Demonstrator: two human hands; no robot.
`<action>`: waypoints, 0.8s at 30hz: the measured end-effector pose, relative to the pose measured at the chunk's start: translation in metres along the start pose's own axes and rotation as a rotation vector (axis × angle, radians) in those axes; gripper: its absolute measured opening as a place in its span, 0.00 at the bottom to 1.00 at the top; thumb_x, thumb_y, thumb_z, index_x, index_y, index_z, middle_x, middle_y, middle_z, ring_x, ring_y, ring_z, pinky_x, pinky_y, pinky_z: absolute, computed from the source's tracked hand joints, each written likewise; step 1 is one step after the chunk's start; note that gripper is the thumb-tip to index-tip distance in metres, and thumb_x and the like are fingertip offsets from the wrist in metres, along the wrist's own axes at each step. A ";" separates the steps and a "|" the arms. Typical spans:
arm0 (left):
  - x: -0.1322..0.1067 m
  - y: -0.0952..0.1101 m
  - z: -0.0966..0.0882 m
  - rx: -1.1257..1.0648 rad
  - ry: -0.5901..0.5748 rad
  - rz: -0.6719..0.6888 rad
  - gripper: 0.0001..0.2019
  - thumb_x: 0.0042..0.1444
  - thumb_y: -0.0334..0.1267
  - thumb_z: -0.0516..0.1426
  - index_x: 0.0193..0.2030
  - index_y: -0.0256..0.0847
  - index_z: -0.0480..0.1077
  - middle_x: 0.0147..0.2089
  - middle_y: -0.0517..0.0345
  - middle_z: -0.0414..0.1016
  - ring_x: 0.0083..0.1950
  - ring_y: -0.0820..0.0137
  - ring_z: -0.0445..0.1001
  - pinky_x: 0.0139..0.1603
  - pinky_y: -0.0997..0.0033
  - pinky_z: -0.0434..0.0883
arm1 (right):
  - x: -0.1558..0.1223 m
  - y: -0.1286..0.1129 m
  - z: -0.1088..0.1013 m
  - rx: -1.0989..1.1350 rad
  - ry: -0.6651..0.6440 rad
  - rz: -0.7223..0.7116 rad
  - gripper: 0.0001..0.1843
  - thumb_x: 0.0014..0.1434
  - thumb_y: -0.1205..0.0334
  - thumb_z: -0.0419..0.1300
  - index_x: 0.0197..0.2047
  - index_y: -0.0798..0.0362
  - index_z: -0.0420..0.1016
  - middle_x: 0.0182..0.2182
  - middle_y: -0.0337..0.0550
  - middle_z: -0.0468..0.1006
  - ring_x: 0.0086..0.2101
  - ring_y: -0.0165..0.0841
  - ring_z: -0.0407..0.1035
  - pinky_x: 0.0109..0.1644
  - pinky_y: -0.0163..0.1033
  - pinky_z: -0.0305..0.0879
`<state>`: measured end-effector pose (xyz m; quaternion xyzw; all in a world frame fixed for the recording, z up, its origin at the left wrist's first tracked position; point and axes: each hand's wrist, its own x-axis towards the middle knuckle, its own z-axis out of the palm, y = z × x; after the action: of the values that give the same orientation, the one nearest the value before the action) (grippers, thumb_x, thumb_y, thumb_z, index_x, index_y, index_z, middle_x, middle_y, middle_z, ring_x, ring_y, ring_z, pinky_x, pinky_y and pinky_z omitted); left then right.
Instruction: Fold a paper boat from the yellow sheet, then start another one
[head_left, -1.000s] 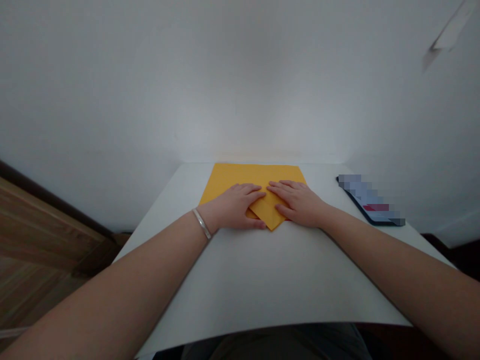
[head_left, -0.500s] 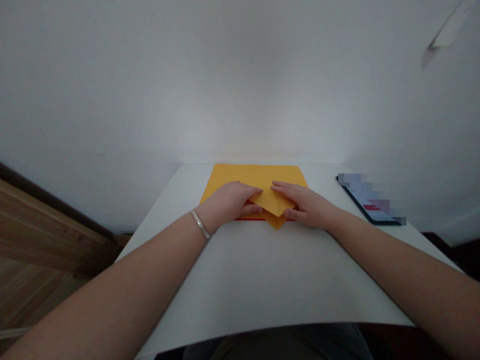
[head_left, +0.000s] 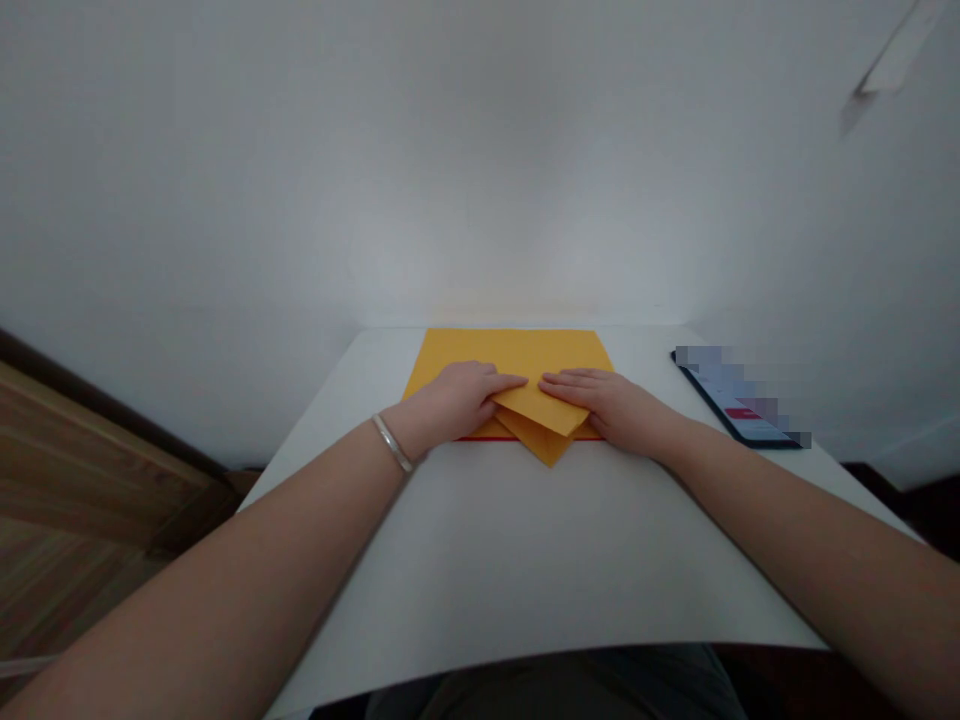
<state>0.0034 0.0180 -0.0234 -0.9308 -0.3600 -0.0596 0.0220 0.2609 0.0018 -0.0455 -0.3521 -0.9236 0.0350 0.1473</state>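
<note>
Dark clothing (head_left: 562,690), one person's lap, at the bottom edge beneath the front of the worktop.

Worktop (head_left: 547,560), white, plain, edge slightly bowed in this view; both bare forearms come in over it from the lower corners.

Bracelet (head_left: 391,443), one, silver-coloured, round the left wrist.

Folded paper (head_left: 541,408), one, yellow, at mid-worktop between the hands; two layers gape towards the front, the lower ending in a point that overhangs the sheet beneath.

Left hand (head_left: 461,400), on the left side of the folded paper, index finger stretched over the upper layer, the other fingers bent.

Right hand (head_left: 615,405), on the right side of it, fingers laid flat on top. The hands are apart, a short gap between fingertips; thumbs mostly hidden, so whether either hand pinches the paper cannot be told.

Yellow sheet (head_left: 510,345), flat under hands and folded paper, red line along its near edge.

Phone (head_left: 739,410), dark-rimmed, screen up, blurred, to the right.

Wooden furniture (head_left: 97,470), far left, beside the worktop.

Wall (head_left: 480,180), pale, behind all.
</note>
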 end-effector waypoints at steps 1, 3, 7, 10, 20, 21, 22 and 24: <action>0.000 -0.001 0.001 0.017 -0.029 0.019 0.24 0.57 0.30 0.47 0.61 0.43 0.64 0.44 0.50 0.74 0.43 0.64 0.72 0.45 0.66 0.68 | -0.001 0.001 0.001 0.009 -0.007 0.006 0.27 0.60 0.64 0.54 0.64 0.47 0.61 0.61 0.44 0.64 0.59 0.39 0.60 0.65 0.51 0.54; 0.000 -0.003 0.003 0.046 -0.066 0.059 0.25 0.58 0.30 0.47 0.62 0.43 0.63 0.42 0.50 0.73 0.42 0.64 0.71 0.45 0.66 0.67 | -0.002 0.002 0.002 0.027 -0.027 0.026 0.27 0.60 0.63 0.55 0.64 0.47 0.62 0.62 0.44 0.63 0.60 0.40 0.58 0.65 0.52 0.52; -0.003 0.000 0.002 0.113 -0.089 0.109 0.24 0.59 0.32 0.47 0.63 0.43 0.61 0.42 0.50 0.72 0.42 0.64 0.68 0.45 0.66 0.64 | -0.003 0.001 0.002 0.057 -0.076 0.071 0.28 0.60 0.63 0.56 0.64 0.46 0.61 0.63 0.44 0.60 0.62 0.40 0.54 0.66 0.53 0.51; -0.005 0.007 -0.004 0.187 -0.120 0.113 0.23 0.60 0.35 0.48 0.63 0.42 0.62 0.43 0.48 0.72 0.42 0.63 0.68 0.45 0.64 0.64 | -0.001 0.002 0.003 0.073 -0.101 0.084 0.29 0.60 0.63 0.56 0.64 0.48 0.60 0.64 0.46 0.59 0.63 0.40 0.52 0.66 0.52 0.49; -0.010 0.027 -0.003 0.069 -0.036 -0.062 0.27 0.65 0.47 0.43 0.61 0.28 0.60 0.65 0.38 0.59 0.66 0.58 0.57 0.65 0.57 0.52 | 0.009 0.003 0.003 0.058 -0.093 0.036 0.29 0.60 0.62 0.56 0.64 0.47 0.60 0.64 0.46 0.58 0.63 0.41 0.52 0.66 0.54 0.49; -0.010 0.027 0.001 0.053 -0.034 -0.074 0.30 0.65 0.51 0.42 0.65 0.28 0.55 0.67 0.38 0.55 0.68 0.58 0.54 0.66 0.57 0.50 | 0.010 0.002 0.002 0.053 -0.090 0.031 0.29 0.60 0.61 0.56 0.64 0.47 0.60 0.64 0.47 0.58 0.63 0.41 0.51 0.66 0.54 0.49; -0.011 0.026 0.005 0.043 -0.033 -0.077 0.32 0.65 0.52 0.41 0.66 0.29 0.52 0.69 0.40 0.52 0.69 0.58 0.52 0.67 0.57 0.48 | 0.011 0.002 0.002 0.048 -0.089 0.026 0.29 0.60 0.61 0.56 0.65 0.48 0.59 0.65 0.47 0.57 0.63 0.41 0.51 0.66 0.54 0.49; -0.012 0.025 0.010 0.037 -0.044 -0.064 0.32 0.65 0.53 0.39 0.69 0.33 0.47 0.71 0.45 0.48 0.70 0.58 0.49 0.67 0.56 0.47 | 0.012 0.001 0.002 0.041 -0.090 0.012 0.31 0.60 0.61 0.56 0.66 0.49 0.57 0.65 0.49 0.57 0.63 0.41 0.51 0.66 0.53 0.48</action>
<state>0.0124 -0.0077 -0.0346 -0.9194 -0.3908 -0.0331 0.0292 0.2523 0.0103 -0.0445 -0.3527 -0.9262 0.0708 0.1125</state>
